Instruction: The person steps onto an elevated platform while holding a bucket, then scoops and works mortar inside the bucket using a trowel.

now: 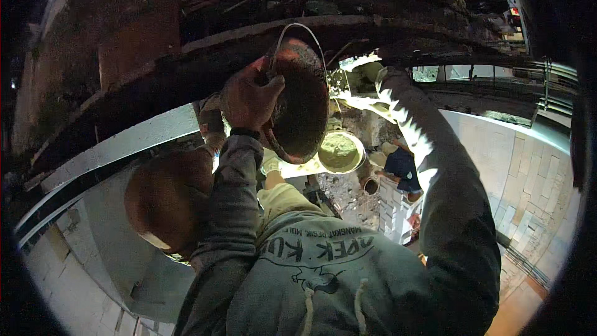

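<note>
My left hand (252, 96) is raised and closed on the rim of a dark, reddish, dirt-caked bucket (301, 99). The bucket is tilted, and its thin wire handle (303, 25) arches over the far side. My right arm (429, 143) stretches far forward. At its end my right hand (365, 78) is in deep shadow beside a brightly lit patch, and its fingers cannot be made out. Lower down, beyond the held bucket, stands a round pail (341, 152) filled with greyish wet mix.
A person in dark clothing (403, 169) is low down on the right. Close to my left forearm is a brown rounded shape (168, 196) I cannot identify. A pale ledge (124, 143) runs along the left; a light block wall (516, 180) stands right. Rubble (348, 193) covers the ground.
</note>
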Available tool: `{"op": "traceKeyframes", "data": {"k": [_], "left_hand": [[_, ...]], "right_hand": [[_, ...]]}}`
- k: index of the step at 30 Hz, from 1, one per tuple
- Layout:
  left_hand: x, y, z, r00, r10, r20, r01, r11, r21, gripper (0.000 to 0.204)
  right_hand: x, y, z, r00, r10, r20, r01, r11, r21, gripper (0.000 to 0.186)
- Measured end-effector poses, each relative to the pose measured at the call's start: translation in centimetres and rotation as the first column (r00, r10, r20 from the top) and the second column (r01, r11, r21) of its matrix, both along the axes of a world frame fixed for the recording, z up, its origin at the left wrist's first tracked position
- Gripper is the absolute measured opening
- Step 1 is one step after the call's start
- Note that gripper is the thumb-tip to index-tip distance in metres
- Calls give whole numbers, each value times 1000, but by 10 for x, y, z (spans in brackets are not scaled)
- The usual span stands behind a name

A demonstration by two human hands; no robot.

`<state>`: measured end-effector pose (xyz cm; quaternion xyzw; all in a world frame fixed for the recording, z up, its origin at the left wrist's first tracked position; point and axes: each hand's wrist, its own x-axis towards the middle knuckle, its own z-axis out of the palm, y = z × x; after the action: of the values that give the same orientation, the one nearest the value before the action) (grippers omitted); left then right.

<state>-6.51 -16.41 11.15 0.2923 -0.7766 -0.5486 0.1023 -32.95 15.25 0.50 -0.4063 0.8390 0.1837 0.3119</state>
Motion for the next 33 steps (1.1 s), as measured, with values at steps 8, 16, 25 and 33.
{"op": "traceKeyframes", "data": {"k": [8, 16, 25, 33], "left_hand": [[-4, 5, 14, 986, 19, 166, 8, 987, -157, 40], [6, -23, -8, 985, 159, 67, -168, 972, 166, 39], [36, -67, -32, 962, 209, 174, -202, 978, -53, 41], [43, -62, -41, 952, 294, 89, -303, 946, 115, 41]], "right_hand": [[22, 12, 17, 997, 2, 74, 2, 999, -46, 43], [108, 69, -17, 935, -139, 325, 248, 914, -321, 46], [256, 36, -124, 216, -544, 810, 971, 209, -119, 43], [218, 26, -138, 412, -826, 385, 885, 264, -383, 30]]}}
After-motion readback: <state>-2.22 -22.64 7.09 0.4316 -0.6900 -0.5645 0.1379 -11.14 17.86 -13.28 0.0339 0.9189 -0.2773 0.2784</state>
